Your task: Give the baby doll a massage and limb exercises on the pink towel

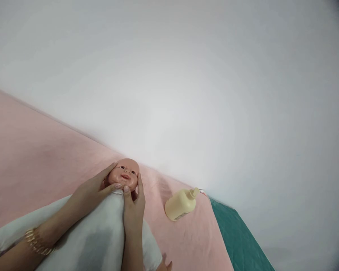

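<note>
Bracelet (35, 242) nearest you, left hand (92, 192) and right hand (135, 207) both cupped around a doll's head (127, 174).
Your 2 hands clasp it from opposite sides, thumbs near each other at the chin; white clothing (110, 214) spreads beneath your wrists. You appear to be at a head-steadying step; the next move calls for light, even pressure from both sides. Right of your right hand, apart from it, a yellow pump bottle (179, 205) stands on pink cloth (194, 241).

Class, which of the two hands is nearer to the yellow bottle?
Right. The right hand touches the doll's head on the side facing the bottle; the left hand touches its far side.
</note>
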